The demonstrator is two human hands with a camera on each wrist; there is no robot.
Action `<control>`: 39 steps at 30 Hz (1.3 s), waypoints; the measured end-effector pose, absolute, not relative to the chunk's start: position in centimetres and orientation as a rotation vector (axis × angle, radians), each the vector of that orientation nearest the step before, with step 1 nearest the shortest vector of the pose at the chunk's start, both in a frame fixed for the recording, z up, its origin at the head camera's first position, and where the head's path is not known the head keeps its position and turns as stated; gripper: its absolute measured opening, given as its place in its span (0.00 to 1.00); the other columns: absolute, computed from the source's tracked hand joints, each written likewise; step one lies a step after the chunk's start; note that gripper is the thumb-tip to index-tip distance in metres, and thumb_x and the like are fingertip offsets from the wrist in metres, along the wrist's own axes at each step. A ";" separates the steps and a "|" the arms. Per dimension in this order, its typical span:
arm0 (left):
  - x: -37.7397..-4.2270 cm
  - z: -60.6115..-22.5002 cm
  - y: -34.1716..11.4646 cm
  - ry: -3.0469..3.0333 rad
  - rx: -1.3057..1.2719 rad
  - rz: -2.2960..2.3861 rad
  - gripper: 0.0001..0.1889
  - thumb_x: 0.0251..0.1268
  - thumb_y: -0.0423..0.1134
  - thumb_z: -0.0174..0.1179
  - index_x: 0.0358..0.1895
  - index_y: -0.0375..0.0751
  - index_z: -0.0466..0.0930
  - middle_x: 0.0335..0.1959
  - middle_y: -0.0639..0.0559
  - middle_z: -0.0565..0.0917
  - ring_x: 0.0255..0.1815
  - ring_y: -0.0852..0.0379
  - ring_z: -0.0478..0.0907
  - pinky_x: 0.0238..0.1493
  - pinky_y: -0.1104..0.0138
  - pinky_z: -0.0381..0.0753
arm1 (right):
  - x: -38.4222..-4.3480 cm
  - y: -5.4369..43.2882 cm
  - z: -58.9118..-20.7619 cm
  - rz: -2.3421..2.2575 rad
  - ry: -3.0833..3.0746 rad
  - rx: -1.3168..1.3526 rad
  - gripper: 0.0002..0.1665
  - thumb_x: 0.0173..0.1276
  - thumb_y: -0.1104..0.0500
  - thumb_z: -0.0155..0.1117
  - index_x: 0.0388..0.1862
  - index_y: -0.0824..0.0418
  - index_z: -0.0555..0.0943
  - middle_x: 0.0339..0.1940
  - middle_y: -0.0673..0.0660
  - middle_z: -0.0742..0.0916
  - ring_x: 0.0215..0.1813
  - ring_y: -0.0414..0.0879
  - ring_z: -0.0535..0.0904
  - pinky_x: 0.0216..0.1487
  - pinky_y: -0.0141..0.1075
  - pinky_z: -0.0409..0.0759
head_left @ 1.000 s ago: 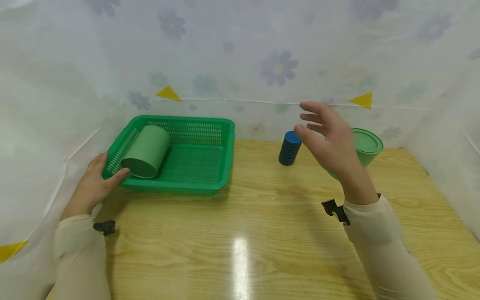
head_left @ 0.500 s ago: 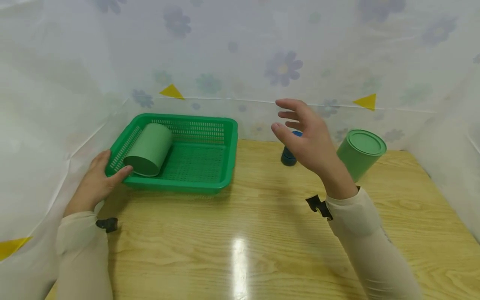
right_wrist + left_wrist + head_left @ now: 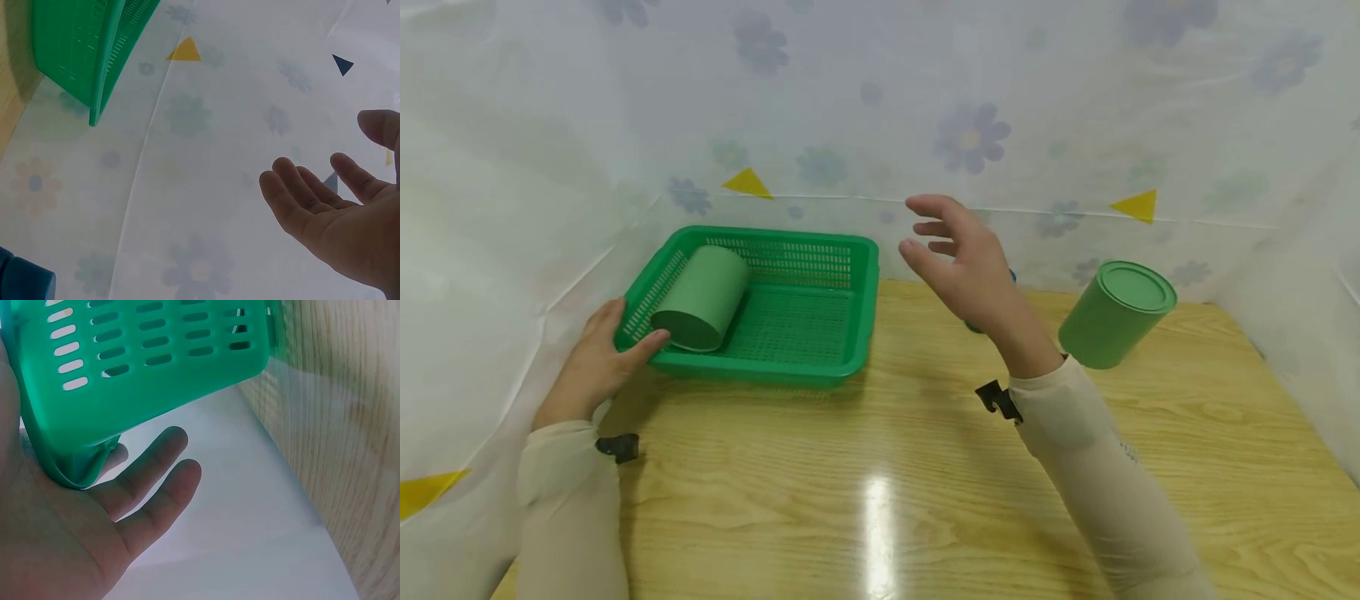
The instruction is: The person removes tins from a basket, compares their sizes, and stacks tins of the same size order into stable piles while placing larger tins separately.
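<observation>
My left hand (image 3: 591, 362) holds the near left corner of a green plastic basket (image 3: 775, 369), thumb over the rim and fingers outside. The left wrist view has the slotted basket wall (image 3: 150, 375) above the slightly bent fingers (image 3: 164, 497). A light green can (image 3: 703, 292) lies on its side in the basket's left part. My right hand (image 3: 966, 262) is raised above the table right of the basket, holding nothing, fingers apart and gently bent. Behind its wrist a dark blue ridged cylinder is mostly hidden; part of this blue cylinder (image 3: 28, 280) shows in the right wrist view.
A second light green can (image 3: 1108, 321) stands upright on the wooden table (image 3: 790, 492) to the right. White flower-patterned sheeting (image 3: 850, 108) encloses the back and sides, with yellow triangles (image 3: 748, 183) on it.
My right hand has moved left through the air, away from the upright can and past the blue cylinder. The left hand keeps its place at the basket corner. The view has shifted slightly.
</observation>
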State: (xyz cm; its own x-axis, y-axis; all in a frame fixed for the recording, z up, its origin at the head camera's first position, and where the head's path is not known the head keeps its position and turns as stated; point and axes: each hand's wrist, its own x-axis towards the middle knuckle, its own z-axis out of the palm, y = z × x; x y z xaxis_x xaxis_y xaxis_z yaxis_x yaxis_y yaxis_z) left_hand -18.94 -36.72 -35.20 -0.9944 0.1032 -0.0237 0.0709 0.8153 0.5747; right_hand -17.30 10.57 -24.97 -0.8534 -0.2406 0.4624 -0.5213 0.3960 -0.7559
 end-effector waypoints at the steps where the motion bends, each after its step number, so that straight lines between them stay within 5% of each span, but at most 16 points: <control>1: -18.9 -35.2 -36.7 2.939 0.137 0.930 0.51 0.77 0.63 0.49 0.80 0.35 0.26 0.80 0.30 0.30 0.77 0.23 0.32 0.69 0.29 0.40 | -17.5 10.2 -25.1 1.453 -2.384 0.668 0.28 0.77 0.54 0.61 0.73 0.57 0.71 0.71 0.52 0.74 0.67 0.48 0.74 0.67 0.42 0.73; 39: -19.2 -35.3 -36.7 2.930 0.100 0.985 0.53 0.74 0.64 0.52 0.81 0.37 0.28 0.81 0.33 0.32 0.78 0.27 0.33 0.71 0.32 0.42 | -26.4 -3.0 -26.6 1.596 -2.523 0.706 0.23 0.79 0.51 0.58 0.70 0.52 0.74 0.65 0.52 0.78 0.59 0.43 0.77 0.53 0.37 0.79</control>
State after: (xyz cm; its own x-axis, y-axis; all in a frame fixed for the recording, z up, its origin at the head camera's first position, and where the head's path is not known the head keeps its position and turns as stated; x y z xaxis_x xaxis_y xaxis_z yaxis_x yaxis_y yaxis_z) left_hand -19.23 -36.65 -35.32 -0.9967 0.0769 -0.0254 0.0459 0.7953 0.6045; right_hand -26.41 -3.04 -26.55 -0.8915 -0.3396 0.2999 -0.4164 0.3535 -0.8376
